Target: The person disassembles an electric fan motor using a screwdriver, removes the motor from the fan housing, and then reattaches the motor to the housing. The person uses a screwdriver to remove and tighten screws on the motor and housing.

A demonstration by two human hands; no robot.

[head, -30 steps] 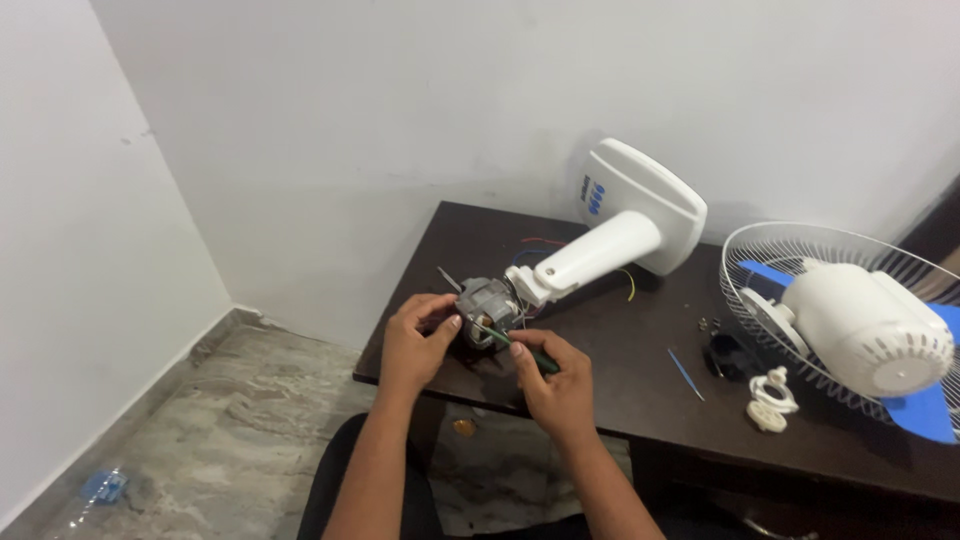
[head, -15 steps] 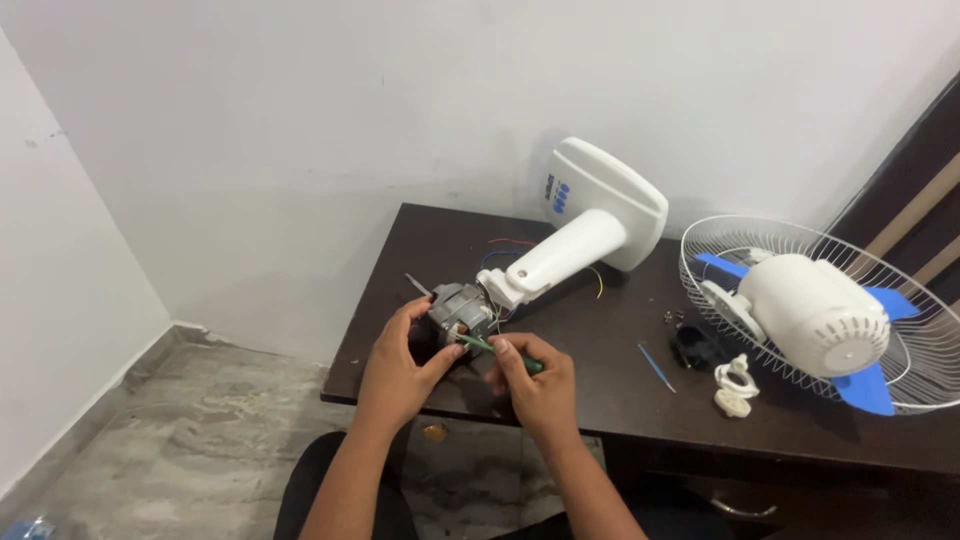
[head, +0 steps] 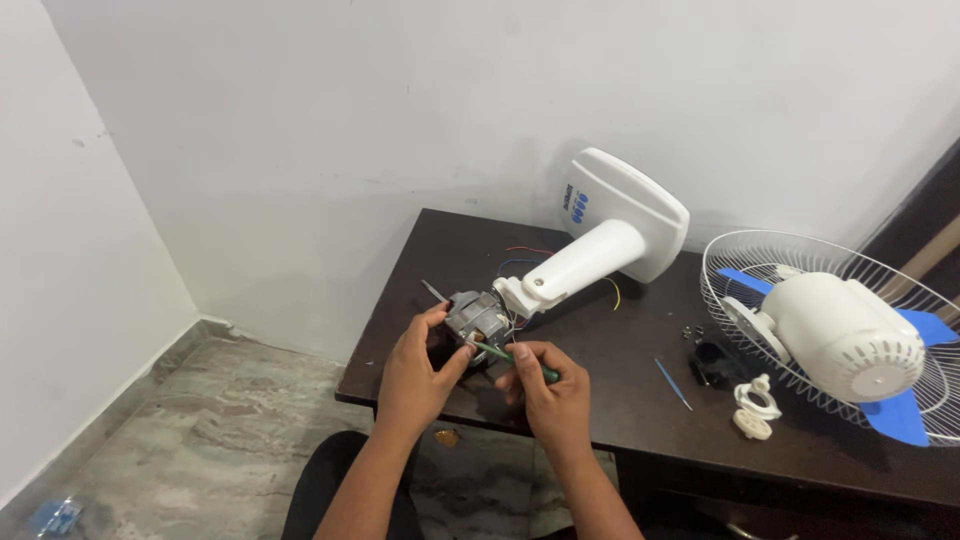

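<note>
Fan motor: grey metal, bare, coloured wires attached, at near-left table edge, joined to white fan stand. Screwdriver: green handle, tip against motor, lying just right of it.

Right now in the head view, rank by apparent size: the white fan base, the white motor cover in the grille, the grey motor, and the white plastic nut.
1. White fan base
2. White motor cover, nearly as big
3. Grey motor, partly hidden by the hands
4. White plastic nut

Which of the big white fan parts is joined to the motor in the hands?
The white stand, lying on the table: its neck meets the grey motor. The domed white housing sits apart in the wire grille.
</note>
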